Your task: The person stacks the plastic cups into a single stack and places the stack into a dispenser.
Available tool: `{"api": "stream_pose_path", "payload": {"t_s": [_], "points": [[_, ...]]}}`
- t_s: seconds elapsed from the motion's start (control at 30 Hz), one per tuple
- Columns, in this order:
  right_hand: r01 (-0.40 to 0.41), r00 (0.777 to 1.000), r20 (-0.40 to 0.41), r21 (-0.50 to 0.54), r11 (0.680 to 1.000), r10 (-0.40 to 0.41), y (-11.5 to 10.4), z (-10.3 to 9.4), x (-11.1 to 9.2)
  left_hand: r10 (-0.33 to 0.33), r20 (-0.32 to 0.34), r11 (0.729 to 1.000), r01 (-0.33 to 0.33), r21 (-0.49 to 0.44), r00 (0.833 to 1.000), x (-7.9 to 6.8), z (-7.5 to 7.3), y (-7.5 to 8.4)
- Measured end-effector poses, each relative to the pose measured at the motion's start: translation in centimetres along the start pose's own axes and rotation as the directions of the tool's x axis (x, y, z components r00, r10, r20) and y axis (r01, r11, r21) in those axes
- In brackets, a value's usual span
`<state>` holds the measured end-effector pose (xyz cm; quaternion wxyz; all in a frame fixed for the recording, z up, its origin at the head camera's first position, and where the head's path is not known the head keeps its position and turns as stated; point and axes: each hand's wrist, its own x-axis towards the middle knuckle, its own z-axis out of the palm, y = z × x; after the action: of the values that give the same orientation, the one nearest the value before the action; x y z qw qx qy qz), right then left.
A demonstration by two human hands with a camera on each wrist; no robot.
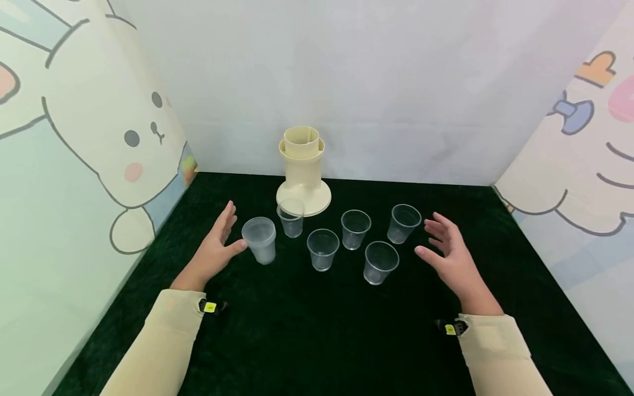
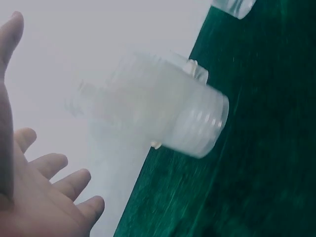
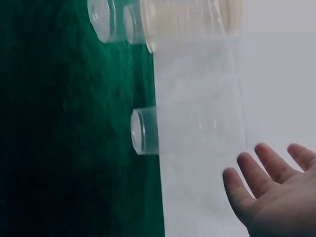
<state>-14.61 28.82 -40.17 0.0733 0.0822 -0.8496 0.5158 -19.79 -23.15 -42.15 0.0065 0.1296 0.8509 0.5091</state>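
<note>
On the left, a nested stack of clear plastic cups (image 1: 260,242) stands upright on the dark green cloth. My left hand (image 1: 212,253) is beside it with fingers extended, holding nothing; in the head view the thumb tip overlaps the stack's rim, and contact is uncertain. Several single clear cups stand to the right of the stack, among them a front cup (image 1: 380,264) and a far-right cup (image 1: 403,225). My right hand (image 1: 452,256) hovers just right of that far-right cup, fingers spread and apart from it. The right wrist view also shows this hand (image 3: 276,192) holding nothing.
A cream plastic stand (image 1: 303,170) with a round base and an upright tube is at the back, behind one clear cup (image 1: 292,223). Green cloth (image 1: 317,341) covers the table. A white backdrop (image 1: 376,99) rises behind, with cartoon-printed side panels (image 1: 99,181).
</note>
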Motion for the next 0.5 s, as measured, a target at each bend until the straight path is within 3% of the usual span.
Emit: {"api": "stream_pose_path", "payload": {"t_s": [0.17,0.5], "points": [[0.005,0.998,0.065,0.067,0.998,-0.009,0.3,2.1,0.2,0.004,-0.033,0.998,-0.006,-0.056,0.999,0.3,1.0,0.0],[-0.020,0.982,0.190,0.132,0.991,-0.006,1.1,5.4,0.6,-0.005,-0.009,0.997,0.004,-0.083,1.000,0.7,2.3,0.1]]}}
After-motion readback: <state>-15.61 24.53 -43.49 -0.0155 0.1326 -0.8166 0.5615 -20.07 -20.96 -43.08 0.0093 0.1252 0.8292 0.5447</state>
